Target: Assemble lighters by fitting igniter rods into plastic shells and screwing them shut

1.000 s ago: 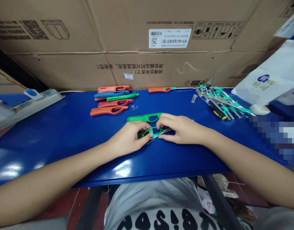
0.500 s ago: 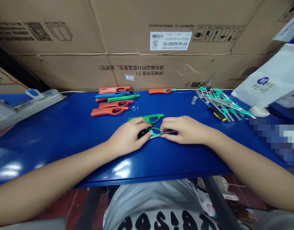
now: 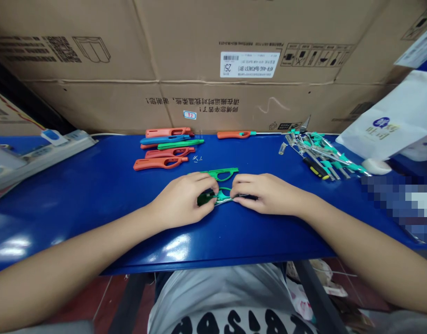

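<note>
Both my hands rest on the blue table point(image 3: 95, 195), closed on one green lighter assembly point(image 3: 218, 195) lying flat between them. My left hand point(image 3: 184, 199) pinches its dark left end. My right hand point(image 3: 264, 192) pinches the metal rod on its right side. Just behind the fingers lies a separate green lighter shell half point(image 3: 222, 173), untouched. Much of the held piece is hidden under my fingers.
Orange, blue and green lighter shells point(image 3: 166, 148) are stacked at the back middle, an assembled orange lighter point(image 3: 234, 134) beside them. A heap of metal-and-teal lighter inner parts point(image 3: 321, 150) lies back right. A white power strip point(image 3: 42, 148) sits left, cardboard boxes point(image 3: 213, 65) behind.
My hands stay on the green assembly with small finger shifts; the right thumb and fingers slid slightly along the rod. The view tilted down a little.
</note>
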The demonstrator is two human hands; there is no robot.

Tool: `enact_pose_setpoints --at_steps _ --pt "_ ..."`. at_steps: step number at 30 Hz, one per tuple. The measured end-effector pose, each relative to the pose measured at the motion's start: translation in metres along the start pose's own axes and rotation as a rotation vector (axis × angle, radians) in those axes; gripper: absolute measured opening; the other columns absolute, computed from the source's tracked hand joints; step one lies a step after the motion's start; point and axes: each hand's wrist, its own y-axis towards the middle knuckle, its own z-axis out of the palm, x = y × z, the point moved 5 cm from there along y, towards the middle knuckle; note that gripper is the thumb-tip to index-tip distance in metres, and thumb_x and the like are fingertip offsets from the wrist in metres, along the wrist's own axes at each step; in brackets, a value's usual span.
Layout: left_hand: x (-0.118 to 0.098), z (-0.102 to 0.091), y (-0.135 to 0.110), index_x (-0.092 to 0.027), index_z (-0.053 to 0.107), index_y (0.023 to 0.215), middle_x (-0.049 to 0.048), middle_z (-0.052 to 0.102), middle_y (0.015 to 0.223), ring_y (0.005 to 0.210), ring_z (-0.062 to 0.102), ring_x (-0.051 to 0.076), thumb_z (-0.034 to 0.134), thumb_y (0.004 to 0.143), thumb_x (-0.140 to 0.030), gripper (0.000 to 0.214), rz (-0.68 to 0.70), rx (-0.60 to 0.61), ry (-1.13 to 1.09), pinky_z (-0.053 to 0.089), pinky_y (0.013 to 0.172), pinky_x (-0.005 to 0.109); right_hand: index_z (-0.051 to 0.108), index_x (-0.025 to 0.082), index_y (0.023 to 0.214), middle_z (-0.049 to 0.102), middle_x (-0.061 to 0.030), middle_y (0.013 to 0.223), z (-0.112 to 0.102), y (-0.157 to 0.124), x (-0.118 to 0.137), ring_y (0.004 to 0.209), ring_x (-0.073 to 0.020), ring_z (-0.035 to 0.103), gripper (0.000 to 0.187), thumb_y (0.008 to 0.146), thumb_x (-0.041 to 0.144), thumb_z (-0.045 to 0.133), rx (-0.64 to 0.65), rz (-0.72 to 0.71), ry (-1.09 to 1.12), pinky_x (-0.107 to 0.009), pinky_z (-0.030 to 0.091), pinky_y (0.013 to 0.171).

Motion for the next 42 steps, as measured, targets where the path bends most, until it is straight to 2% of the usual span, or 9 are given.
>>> enact_pose_setpoints --at_steps 6,10,18,22,26,29,33,38,42 --pt "0.0 0.003 0.0 -0.021 0.067 0.102 0.0039 0.068 0.104 0.098 0.066 0.022 0.059 0.094 -0.027 0.013 0.007 0.035 -0.013 0.052 0.081 0.032 0.069 0.02 0.108 0.068 -0.006 0.112 0.0 0.003 0.003 0.087 -0.0161 0.066 0.016 0.098 0.025 0.057 -0.055 -0.023 -0.046 -0.026 0.045 0.069" --pt "0.002 0.004 0.001 -0.021 0.067 0.101 0.0044 0.068 0.104 0.097 0.067 0.022 0.062 0.093 -0.026 0.01 0.003 0.037 -0.068 0.053 0.084 0.033 0.068 0.023 0.113 0.066 -0.0059 0.116 0.007 0.006 0.008 0.083 -0.0152 0.064 0.019 0.099 0.027 0.057 -0.02 -0.042 -0.102 -0.026 0.043 0.066" --pt "0.005 0.005 0.003 -0.021 0.069 0.102 0.0042 0.07 0.103 0.1 0.067 0.022 0.065 0.092 -0.022 0.01 0.022 0.043 -0.196 0.052 0.089 0.033 0.068 0.021 0.106 0.066 -0.0059 0.115 0.013 0.007 0.008 0.084 -0.0146 0.063 0.014 0.099 0.022 0.057 0.001 -0.03 -0.022 -0.026 0.044 0.069" --pt "0.007 0.006 0.003 -0.021 0.069 0.103 0.0041 0.069 0.102 0.096 0.066 0.02 0.067 0.092 -0.023 0.011 0.003 0.04 -0.222 0.052 0.087 0.033 0.068 0.02 0.104 0.065 -0.0065 0.112 0.012 0.006 0.008 0.081 -0.0141 0.06 0.015 0.099 0.022 0.055 0.014 -0.047 -0.033 -0.026 0.043 0.068" --pt "0.008 0.006 0.003 -0.022 0.069 0.103 0.003 0.067 0.1 0.091 0.064 0.019 0.068 0.091 -0.024 0.012 -0.012 0.042 -0.227 0.051 0.082 0.032 0.068 0.019 0.097 0.062 -0.0058 0.11 0.006 0.002 0.009 0.072 -0.0118 0.055 0.013 0.097 0.027 0.059 0.06 -0.051 0.006 -0.026 0.041 0.065" --pt "0.008 0.006 0.003 -0.022 0.069 0.101 0.0026 0.066 0.098 0.089 0.063 0.018 0.069 0.09 -0.024 0.012 -0.018 0.044 -0.239 0.05 0.08 0.031 0.066 0.018 0.087 0.061 -0.0053 0.105 0.0 0.0 0.008 0.075 -0.0125 0.056 0.02 0.098 0.033 0.059 0.07 -0.026 0.093 -0.026 0.042 0.067" --pt "0.008 0.008 0.003 -0.022 0.068 0.097 0.0017 0.066 0.094 0.084 0.062 0.017 0.07 0.087 -0.025 0.011 -0.041 0.039 -0.261 0.049 0.076 0.03 0.06 0.017 0.076 0.06 -0.005 0.098 -0.001 0.002 0.006 0.077 -0.0128 0.055 0.028 0.1 0.03 0.056 0.057 -0.012 0.184 -0.026 0.041 0.07" --pt "0.007 0.013 0.003 -0.021 0.065 0.096 0.0004 0.068 0.093 0.082 0.062 0.017 0.068 0.086 -0.021 0.011 -0.05 0.046 -0.311 0.048 0.075 0.029 0.059 0.018 0.087 0.058 -0.001 0.087 0.001 0.006 0.003 0.069 -0.0113 0.049 0.008 0.094 0.019 0.062 0.025 0.04 0.197 -0.024 0.037 0.064" --pt "0.005 0.016 0.004 -0.02 0.064 0.096 0.0002 0.068 0.094 0.085 0.063 0.016 0.068 0.086 -0.019 0.01 -0.036 0.039 -0.322 0.048 0.078 0.029 0.059 0.018 0.091 0.061 -0.0016 0.088 0.002 0.007 0.002 0.071 -0.0122 0.052 0.006 0.092 0.013 0.061 0.016 0.057 0.211 -0.024 0.038 0.064"
